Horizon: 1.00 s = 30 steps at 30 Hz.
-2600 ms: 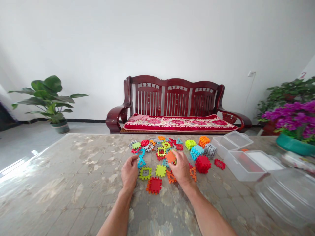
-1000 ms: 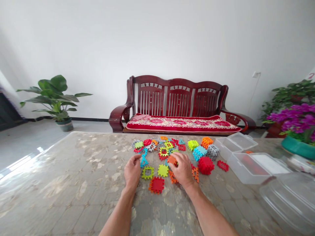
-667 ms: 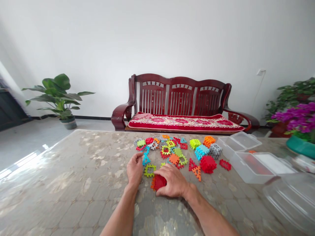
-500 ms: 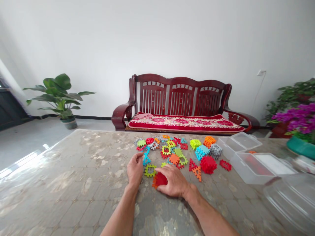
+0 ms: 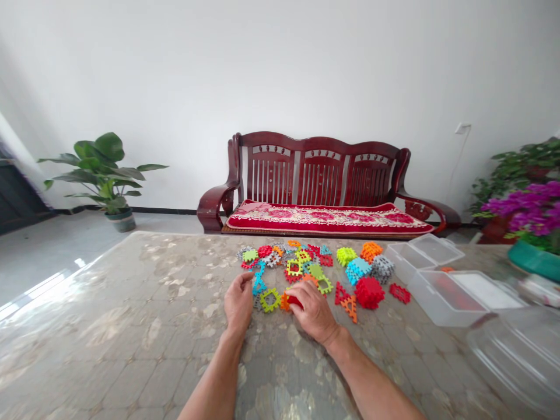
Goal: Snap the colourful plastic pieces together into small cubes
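Observation:
Many flat interlocking plastic tiles in red, orange, green, blue and grey lie scattered on the marble-patterned table. My right hand is closed over a stacked red and orange tile near the pile's front edge. My left hand rests on the table beside a blue triangular tile, fingers curled with nothing seen in them. A green square frame tile lies between my hands. Built cubes in red, blue, grey, green and orange stand to the right.
Clear plastic boxes and lids lie at the right of the table. A green pot with purple flowers stands at the far right. Behind the table is a dark wooden bench with a red cushion, and a leafy plant at the left.
My right hand left the orange tile in the pile, swept back to the red and orange tile near me, closed on it and drew it forward. The left hand barely moved.

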Each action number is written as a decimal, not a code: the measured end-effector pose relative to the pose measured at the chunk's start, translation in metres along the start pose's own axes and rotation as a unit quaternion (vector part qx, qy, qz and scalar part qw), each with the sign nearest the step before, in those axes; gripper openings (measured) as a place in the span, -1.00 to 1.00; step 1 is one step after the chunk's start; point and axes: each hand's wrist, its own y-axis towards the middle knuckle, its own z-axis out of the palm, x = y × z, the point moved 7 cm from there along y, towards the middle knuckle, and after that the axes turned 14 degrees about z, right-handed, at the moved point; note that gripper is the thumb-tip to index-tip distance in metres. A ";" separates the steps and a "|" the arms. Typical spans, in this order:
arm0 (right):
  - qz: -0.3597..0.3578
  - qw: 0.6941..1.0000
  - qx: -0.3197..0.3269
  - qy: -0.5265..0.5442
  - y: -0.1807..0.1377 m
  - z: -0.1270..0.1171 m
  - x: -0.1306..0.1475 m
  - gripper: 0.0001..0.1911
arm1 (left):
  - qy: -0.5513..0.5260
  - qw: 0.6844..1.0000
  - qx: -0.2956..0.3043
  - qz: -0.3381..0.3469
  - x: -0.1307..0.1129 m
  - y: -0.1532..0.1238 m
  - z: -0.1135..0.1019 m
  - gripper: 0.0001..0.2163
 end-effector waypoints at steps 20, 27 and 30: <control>0.123 0.988 -0.088 -0.029 0.007 -0.020 -0.036 -0.69 | -0.004 1.000 -0.001 0.005 0.000 0.001 0.000 -0.71; -0.021 0.997 0.070 -0.028 -0.001 0.000 0.016 -0.68 | -0.004 1.000 0.002 0.012 0.001 0.001 0.001 -0.71; -0.027 0.993 0.101 -0.049 -0.006 0.011 0.015 -0.66 | -0.006 1.000 0.002 0.005 0.001 0.000 0.001 -0.71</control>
